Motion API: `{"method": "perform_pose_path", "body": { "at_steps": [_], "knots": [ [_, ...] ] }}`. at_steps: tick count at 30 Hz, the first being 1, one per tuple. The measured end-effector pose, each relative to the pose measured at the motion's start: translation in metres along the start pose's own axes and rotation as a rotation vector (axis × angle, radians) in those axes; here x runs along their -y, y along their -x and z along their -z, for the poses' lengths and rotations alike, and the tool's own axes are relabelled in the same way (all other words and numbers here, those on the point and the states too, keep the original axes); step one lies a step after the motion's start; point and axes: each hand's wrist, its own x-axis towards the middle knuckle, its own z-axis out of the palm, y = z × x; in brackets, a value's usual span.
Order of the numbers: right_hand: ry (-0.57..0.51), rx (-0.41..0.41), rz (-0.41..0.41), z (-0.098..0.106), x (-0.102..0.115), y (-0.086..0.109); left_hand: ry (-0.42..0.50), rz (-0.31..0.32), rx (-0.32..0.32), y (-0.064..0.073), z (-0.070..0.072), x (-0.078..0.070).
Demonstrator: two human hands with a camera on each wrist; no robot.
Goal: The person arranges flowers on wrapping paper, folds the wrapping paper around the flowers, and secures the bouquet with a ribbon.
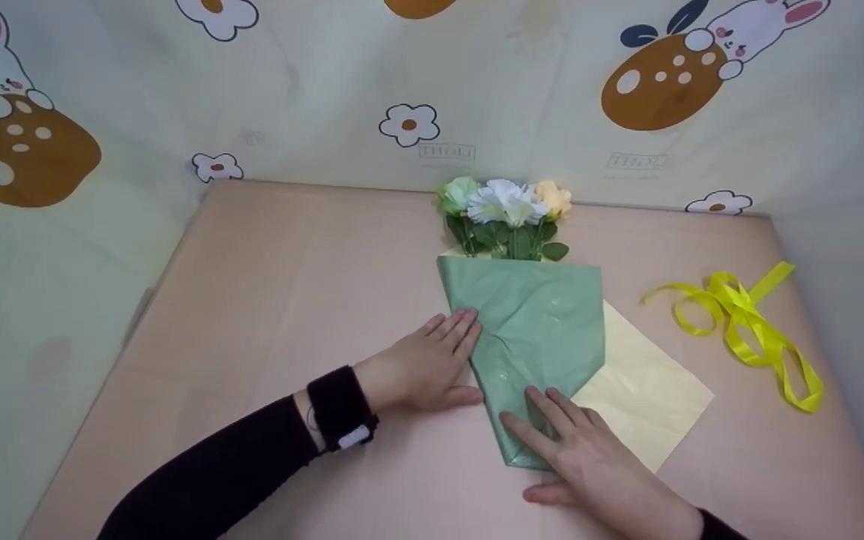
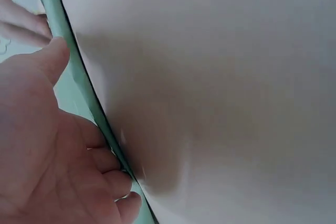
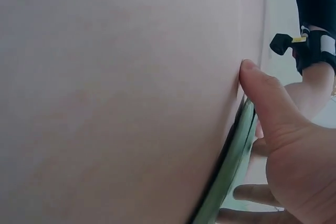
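My spread right hand (image 1: 595,466) rests on the green wrapping paper (image 1: 541,319) by its narrow end; its length runs ahead, past my flat left hand (image 1: 426,367).

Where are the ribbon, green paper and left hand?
Ribbon (image 1: 741,306): head view, on the bunched middle of its loops.
Green paper (image 1: 541,322): head view, on its upper front.
Left hand (image 1: 424,367): head view, on the back of the hand.

It seems a screened-off craft corner; whether in a home cannot be told. A pale sheet printed with white rabbits (image 1: 312,90) backs the far edge of a pinkish-beige tabletop (image 1: 289,262), where white, green and peach flowers (image 1: 505,204) lie in green paper (image 1: 544,307), a looped yellow ribbon (image 1: 742,313) near the right edge.
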Motion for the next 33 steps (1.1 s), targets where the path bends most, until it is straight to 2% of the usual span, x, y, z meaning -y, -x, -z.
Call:
{"method": "perform_pose_path", "body": {
  "at_steps": [3,7,10,14,20,25,28,33],
  "knots": [
    [0.009,0.017,0.030,0.000,0.000,-0.002,0.028,0.040,0.015,-0.003,0.003,0.010],
    [0.049,-0.066,0.084,-0.003,-0.005,-0.006,0.061,0.105,0.026,-0.009,0.006,0.022],
    [0.055,-0.098,0.128,-0.006,-0.010,-0.008,0.062,0.142,0.007,-0.016,0.008,0.027],
    [0.026,-0.045,0.191,-0.009,-0.014,-0.009,0.041,0.179,-0.019,-0.026,0.005,0.030],
    [-0.014,0.003,0.208,-0.009,-0.014,-0.011,0.002,0.233,0.018,-0.029,0.004,0.030],
    [-0.006,0.007,0.221,-0.009,-0.013,-0.011,-0.004,0.277,0.048,-0.028,0.010,0.031],
    [0.019,-0.009,0.233,-0.010,-0.014,-0.011,0.004,0.274,0.041,-0.027,0.014,0.029],
    [0.044,-0.063,0.233,-0.015,-0.012,-0.010,0.007,0.190,-0.044,-0.029,0.015,0.019]
  ]
}}
